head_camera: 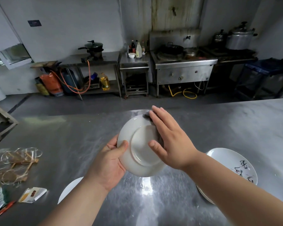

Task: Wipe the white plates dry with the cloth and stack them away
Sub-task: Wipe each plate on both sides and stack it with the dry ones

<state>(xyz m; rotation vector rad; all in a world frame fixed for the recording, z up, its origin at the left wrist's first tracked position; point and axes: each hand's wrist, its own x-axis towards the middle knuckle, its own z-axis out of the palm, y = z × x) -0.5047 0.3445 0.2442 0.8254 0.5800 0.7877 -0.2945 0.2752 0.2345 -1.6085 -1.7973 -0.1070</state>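
Gripping the plate (140,149) by its left rim with the left hand (109,162), thumb lying on the upturned underside, fingers curling behind. Holding it tilted in the air over the table (235,128). Pressing the cloth (146,114) against the plate's right side with the right hand (170,139), fingers straight and close together, palm flat (only dark bits of cloth peeking out past the fingertips and under the palm). Resting on the table to the right, partly under the right forearm: a stack (232,162) of plates, the top one bearing black brush marks. Showing under the left forearm: another white dish (69,188). Lying further left: wrappers (18,162).
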